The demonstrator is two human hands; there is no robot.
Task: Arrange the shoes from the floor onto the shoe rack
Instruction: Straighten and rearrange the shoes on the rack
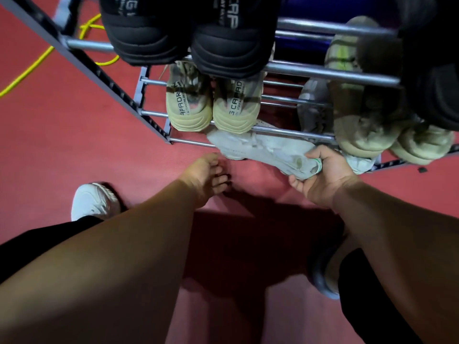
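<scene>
My right hand [325,175] grips the heel end of a pale white sneaker [263,148] that lies sideways at the front of the shoe rack's bottom rail [191,142]. My left hand [207,178] hangs just left of that sneaker's toe with fingers loosely curled, holding nothing. On the rack [323,72] sit a black pair [188,33] on top, a beige pair [213,108] below, and more beige shoes [367,127] at the right. Another white shoe [360,162] shows partly behind my right hand.
The floor is red matting [74,135]. A yellow cable [37,63] runs across it at the left. My own white shoe [93,201] stands at the left and my other foot [323,274] at the lower right. The rack's grey side frame [99,73] slants across the left.
</scene>
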